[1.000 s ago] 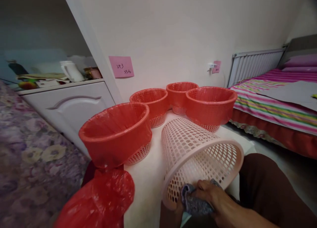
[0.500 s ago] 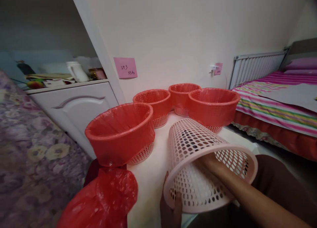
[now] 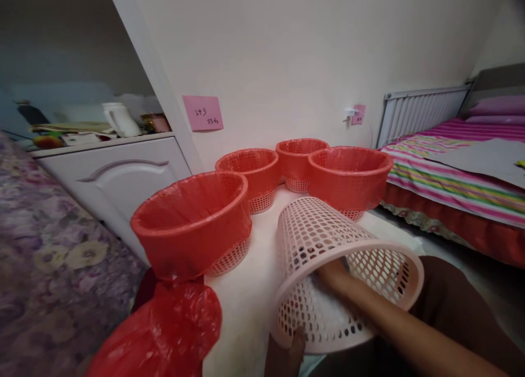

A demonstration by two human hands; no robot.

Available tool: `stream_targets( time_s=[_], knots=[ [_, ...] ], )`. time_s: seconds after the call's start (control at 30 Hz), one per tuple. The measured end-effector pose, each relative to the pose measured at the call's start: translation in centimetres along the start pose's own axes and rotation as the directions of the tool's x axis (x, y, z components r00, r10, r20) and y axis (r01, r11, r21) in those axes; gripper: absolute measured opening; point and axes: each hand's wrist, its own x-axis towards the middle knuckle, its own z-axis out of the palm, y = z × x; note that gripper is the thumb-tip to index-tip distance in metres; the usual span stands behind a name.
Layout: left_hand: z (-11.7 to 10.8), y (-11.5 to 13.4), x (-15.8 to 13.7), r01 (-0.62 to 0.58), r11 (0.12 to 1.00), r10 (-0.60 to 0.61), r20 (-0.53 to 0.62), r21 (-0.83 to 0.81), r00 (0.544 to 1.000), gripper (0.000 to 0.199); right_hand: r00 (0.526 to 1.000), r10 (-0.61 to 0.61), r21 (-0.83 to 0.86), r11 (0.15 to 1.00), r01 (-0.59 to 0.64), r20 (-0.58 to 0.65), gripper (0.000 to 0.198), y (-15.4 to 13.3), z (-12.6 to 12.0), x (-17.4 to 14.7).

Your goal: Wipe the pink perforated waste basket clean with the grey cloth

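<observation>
A pale pink perforated plastic basket lies tilted on its side over the near table edge, its mouth facing me. My left hand grips the rim at the lower left, thumb over the edge. My right hand reaches through the mouth into the basket; its fingers are hidden by the basket wall. A small dark grey patch shows beside that hand, too little to name. Left of the basket, a red plastic bag lies crumpled at the table edge.
Several baskets lined with red bags stand on the white table, the nearest being a large red-lined basket at left. A white cabinet is on the left and a bed on the right. Pink notes are stuck to the wall.
My right hand has drawn back a little toward the basket's mouth. The basket stays nearly in place in my left hand, and the view has shifted slightly.
</observation>
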Motion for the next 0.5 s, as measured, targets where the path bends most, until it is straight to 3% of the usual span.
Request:
stream_targets(
  time_s=[0.07, 0.13, 0.2, 0.27, 0.3, 0.37, 0.5],
  knots=[
    [-0.2, 0.0, 0.1, 0.054, 0.997, -0.055, -0.013, -0.052, 0.998, 0.070, 0.992, -0.039, -0.093, 0.994, 0.050, 0.118, 0.059, -0.2, 0.3, -3.1],
    [-0.4, 0.0, 0.2, -0.058, 0.993, 0.052, -0.060, -0.103, 0.997, 0.073, 0.973, -0.069, -0.162, 0.981, 0.107, 0.222, 0.064, -0.9, 0.2, -6.8],
    [-0.5, 0.0, 0.3, -0.188, 0.971, 0.174, -0.108, -0.144, 0.979, 0.078, 0.903, -0.132, -0.170, 0.961, 0.218, 0.410, 0.059, -2.0, -0.5, -9.6],
    [-0.6, 0.3, 0.2, -0.219, 0.959, 0.200, -0.119, -0.179, 0.973, 0.081, 0.836, -0.206, -0.042, 0.964, 0.263, 0.508, 0.052, -3.0, -1.6, -10.7],
    [-0.7, 0.5, 0.1, -0.197, 0.963, 0.177, -0.119, -0.183, 0.977, 0.081, 0.833, -0.233, 0.028, 0.967, 0.254, 0.503, 0.049, -3.4, -2.2, -10.6],
    [-0.9, 1.1, -0.3, -0.139, 0.978, 0.116, -0.151, -0.157, 0.982, 0.079, 0.871, -0.235, 0.081, 0.972, 0.222, 0.431, 0.050, -3.7, -3.4, -9.4],
    [-1.3, 2.4, -0.7, -0.112, 0.989, 0.080, -0.279, -0.100, 0.957, 0.079, 0.949, -0.221, 0.017, 0.975, 0.223, 0.226, 0.066, -3.3, -4.9, -5.2]
  ],
)
